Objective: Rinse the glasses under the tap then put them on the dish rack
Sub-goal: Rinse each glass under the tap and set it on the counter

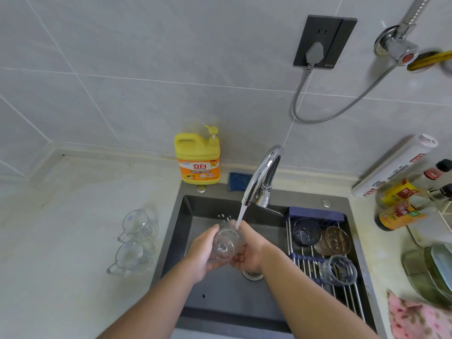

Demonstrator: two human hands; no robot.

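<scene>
Roughly halfway: my left hand (204,253) and right hand (249,252) curl round one glass (226,243) under the tap (263,174) above the sink (220,302). Three rinsed glasses (332,241) lie on the dish rack (342,297) across the sink's right; two mugs (129,255) wait on the surface left of the sink.

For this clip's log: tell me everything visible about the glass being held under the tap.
The glass is clear and colourless with a thick round base. It is tipped over, base facing the camera, mouth toward the tap. The left hand grips its left side; the right hand cups it from the right and below. The water stream strikes its far end, throwing droplets. It is held above the sink, clear of its basin.
</scene>
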